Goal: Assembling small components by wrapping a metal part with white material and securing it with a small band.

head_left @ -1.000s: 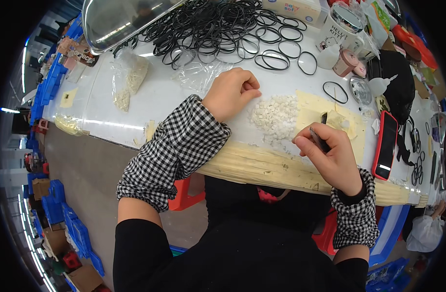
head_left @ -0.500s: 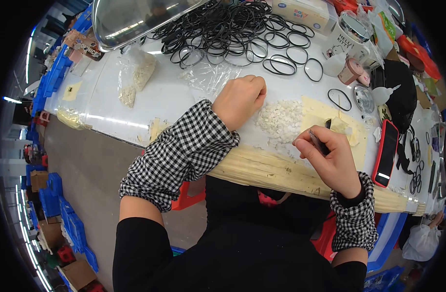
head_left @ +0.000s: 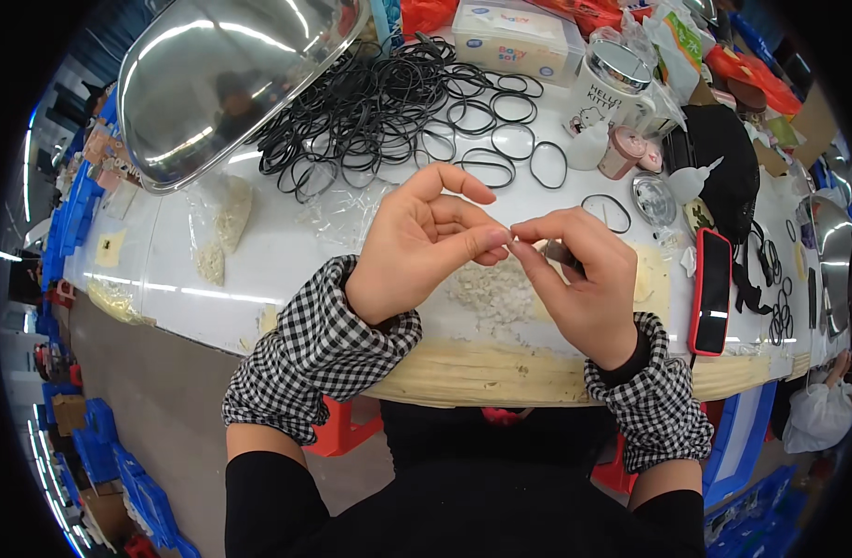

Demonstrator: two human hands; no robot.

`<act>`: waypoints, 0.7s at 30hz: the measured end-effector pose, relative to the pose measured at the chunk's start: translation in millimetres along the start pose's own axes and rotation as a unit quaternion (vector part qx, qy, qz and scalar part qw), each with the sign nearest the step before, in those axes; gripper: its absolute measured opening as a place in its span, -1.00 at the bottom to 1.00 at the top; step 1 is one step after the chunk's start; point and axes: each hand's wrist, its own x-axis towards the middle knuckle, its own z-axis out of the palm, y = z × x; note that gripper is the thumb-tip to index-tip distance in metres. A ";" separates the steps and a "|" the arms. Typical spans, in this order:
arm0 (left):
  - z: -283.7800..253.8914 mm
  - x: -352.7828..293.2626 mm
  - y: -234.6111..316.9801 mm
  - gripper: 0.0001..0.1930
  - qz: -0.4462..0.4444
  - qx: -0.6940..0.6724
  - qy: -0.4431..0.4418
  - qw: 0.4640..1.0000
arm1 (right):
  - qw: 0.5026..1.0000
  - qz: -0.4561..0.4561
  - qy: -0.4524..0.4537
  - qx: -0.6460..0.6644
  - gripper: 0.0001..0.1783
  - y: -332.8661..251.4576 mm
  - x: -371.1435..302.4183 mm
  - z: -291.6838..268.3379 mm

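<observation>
My left hand (head_left: 421,244) and my right hand (head_left: 588,274) meet fingertip to fingertip over a pile of small white pieces (head_left: 495,296). Left thumb and a finger press together; whatever sits between them is too small to make out. Its index finger is raised in a curve. The right thumb and index finger are pinched at the same spot. Tucked inside the curled right fingers is a slim dark metal tool (head_left: 561,253), mostly hidden. A clear bag (head_left: 223,223) holding more whitish pieces lies to the left.
Many black rubber rings (head_left: 361,112) are heaped at the back, beside a large shiny metal cover (head_left: 226,84). A red-edged phone (head_left: 712,293), a white cup (head_left: 607,88) and a small round metal dish (head_left: 653,200) stand right. Yellowish tape (head_left: 482,374) covers the table's front edge.
My left hand has turned from resting closed on the table to fingers-up and risen toward the right hand. The right hand has come in from the right to meet it. The view has shifted.
</observation>
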 end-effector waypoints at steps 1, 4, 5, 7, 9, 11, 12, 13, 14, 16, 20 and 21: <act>0.4 0.3 -3.0 -0.72 0.006 -0.012 0.003 1.000 | 1.000 -0.007 -0.002 0.007 -0.77 1.7 -1.4 1.5; -2.4 -2.1 -8.7 -0.73 -0.027 -0.035 0.019 0.999 | 0.999 -0.025 -0.022 0.008 -0.67 8.0 -4.3 4.9; -3.6 -3.8 -10.5 -0.73 -0.045 -0.030 0.032 0.998 | 0.999 -0.013 -0.027 0.012 -0.66 5.7 -5.0 6.9; -3.5 -7.8 -12.8 -0.73 -0.060 -0.042 0.031 0.997 | 0.999 -0.018 -0.031 0.006 -0.67 8.2 -5.5 8.8; -2.6 -9.3 -14.1 -0.73 -0.069 -0.052 0.029 0.996 | 0.999 0.010 -0.037 0.024 -0.69 8.3 -6.7 8.8; -1.4 -10.5 -14.2 -0.72 -0.071 -0.056 0.033 0.995 | 0.998 0.027 -0.045 0.032 -0.71 7.8 -6.0 7.5; -1.1 -10.6 -16.4 -0.74 -0.070 -0.067 0.034 0.995 | 0.998 0.031 -0.049 0.030 -0.73 7.9 -5.6 5.9; -1.5 -11.0 -18.2 -0.75 -0.068 -0.075 0.037 0.994 | 0.998 0.033 -0.053 0.029 -0.75 7.8 -4.9 5.7; -1.5 -11.5 -19.9 -0.76 -0.066 -0.083 0.039 0.994 | 0.996 0.054 -0.053 0.040 -0.78 7.2 -4.9 6.4; -0.1 -11.8 -21.6 -0.83 -0.073 -0.081 0.034 0.993 | 0.992 0.095 -0.052 0.060 -0.83 4.9 -5.7 8.3; 1.1 -11.4 -25.5 -0.87 -0.127 -0.171 0.017 0.977 | 0.959 0.231 -0.024 0.164 -0.92 3.0 -8.6 10.1; 1.1 -11.4 -26.6 -0.86 -0.124 -0.179 0.007 0.976 | 0.949 0.248 -0.023 0.193 -0.93 4.1 -10.1 11.0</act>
